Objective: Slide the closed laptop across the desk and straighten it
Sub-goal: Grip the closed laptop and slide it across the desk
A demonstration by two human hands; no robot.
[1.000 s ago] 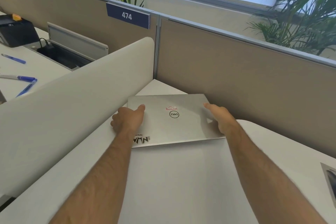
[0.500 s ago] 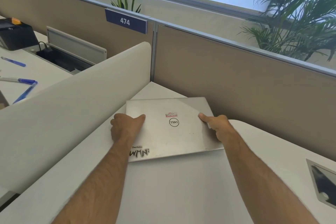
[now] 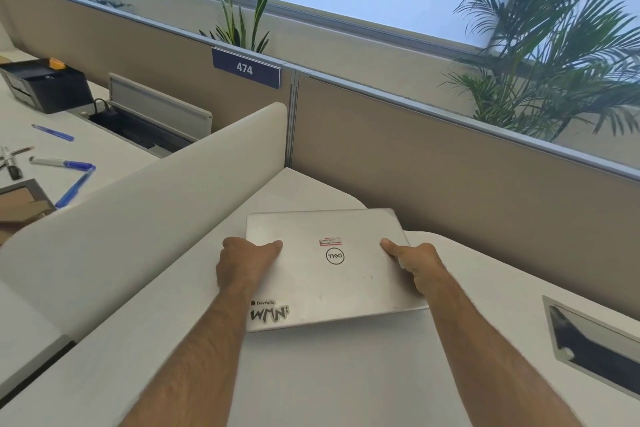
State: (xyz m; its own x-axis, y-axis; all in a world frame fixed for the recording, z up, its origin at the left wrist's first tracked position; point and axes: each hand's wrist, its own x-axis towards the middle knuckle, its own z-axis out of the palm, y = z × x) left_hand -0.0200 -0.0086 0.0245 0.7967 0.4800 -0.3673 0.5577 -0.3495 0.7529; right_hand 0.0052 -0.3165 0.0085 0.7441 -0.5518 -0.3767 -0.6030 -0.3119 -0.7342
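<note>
A closed silver laptop (image 3: 332,284) with a round logo and stickers lies flat on the white desk (image 3: 346,374), near its far corner. It sits slightly askew to the desk edge. My left hand (image 3: 242,263) grips the laptop's left edge, thumb on the lid. My right hand (image 3: 415,262) grips the right edge the same way, thumb on top and fingers wrapped around the side.
A white curved divider (image 3: 138,218) runs along the left of the desk. A beige partition wall (image 3: 450,177) stands behind. A cable hatch (image 3: 595,347) is set into the desk at right. Pens (image 3: 74,184) and a black printer (image 3: 45,85) lie on the neighbouring desk.
Both hands have closed onto the laptop's side edges and drawn it toward me, away from the corner. My fingers were lying flatter on the lid before.
</note>
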